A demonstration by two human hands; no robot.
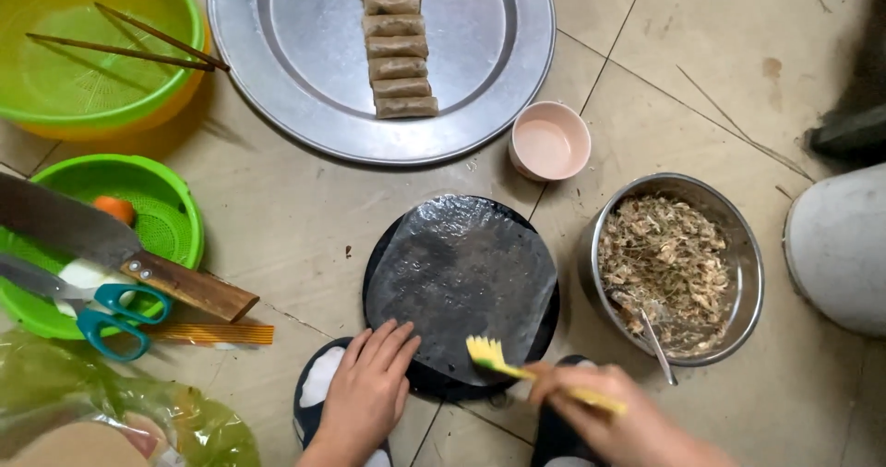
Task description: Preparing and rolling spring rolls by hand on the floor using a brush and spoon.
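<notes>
A thin round wrapper (461, 278) lies flat on a black round plate (551, 315) on the tiled floor (277, 209), and it is being brushed. The right hand (609, 416) is closed around the handle of a yellow brush (517, 367); that grip is clamped on the brush, with the bristles (484, 350) resting on the near edge of the wrapper, just ahead and to the left of the grip. The left hand (369, 389) is laid flat, fingers together and holding nothing, pressed on the near left rim of the wrapper, beside the bristles.

The step seems best done with light, even strokes, so that the thin sheet is wetted without being torn or dragged. The flat left hand looks well placed to keep the sheet from sliding; it would be better kept at the rim, clear of the stroke.

The brush's long axis runs from the grip up and leftward, almost level across the view, the bristle end pointing away from the right hand toward the left hand. The wrapper, being round, has no long axis.

Beyond the grip to the right a metal bowl (748, 273) of shredded filling (664, 264) stands with a spoon (657, 342) in it. Farther ahead a small pink bowl (550, 140) and a large metal tray (277, 61) with a row of finished rolls (395, 52) are seen.
</notes>
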